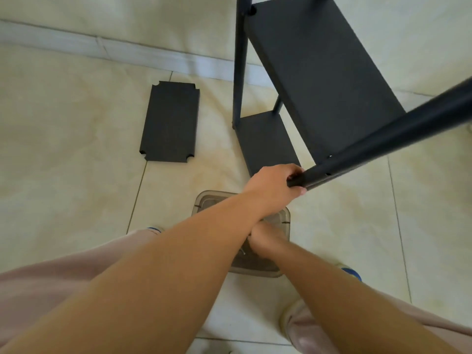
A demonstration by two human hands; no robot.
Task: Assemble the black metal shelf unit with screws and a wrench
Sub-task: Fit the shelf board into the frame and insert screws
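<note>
Down on the tiled floor [76, 154] stands the half-built black shelf unit [321, 80], left hand [274, 186] wrapped round the end of its near pole [388, 143]. Right hand [265, 240] is inside a clear plastic box [204, 200], grip impossible to tell. One spare shelf panel [169, 121] lies flat nearby.

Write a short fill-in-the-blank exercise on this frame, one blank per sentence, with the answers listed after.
1. The left hand holds the end of a black ____.
2. The right hand reaches into a clear ____ on the floor.
3. A loose shelf panel lies flat on the ____.
4. Beside the bin, the frame already carries ____ shelves.

Answers: pole; bin; floor; two
</note>
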